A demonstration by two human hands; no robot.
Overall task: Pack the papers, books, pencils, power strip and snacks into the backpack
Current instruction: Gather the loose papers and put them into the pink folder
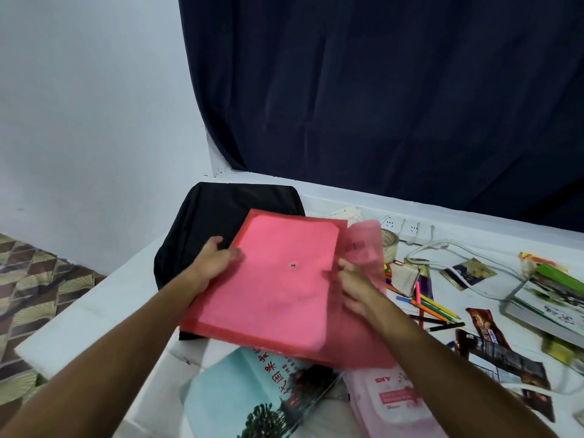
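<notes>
I hold a pink snap-button document folder (278,289) above the table, its flap open to the right. My left hand (215,260) grips its left edge; my right hand (354,286) pinches the right edge by the flap. The black backpack (221,210) lies flat behind the folder. Coloured pencils (433,308) lie right of my right hand. A white power strip (407,229) sits at the back with its cable. Dark snack packets (493,346) lie at the right. A light blue book (252,396) and a pink pouch (388,399) lie under my arms.
A tape roll (390,245) stands by the power strip. Books with green covers (550,298) are stacked at the far right. A small snack sachet (471,273) lies mid-table. A dark curtain (379,90) hangs behind; patterned floor (31,295) lies left of the white table (104,311).
</notes>
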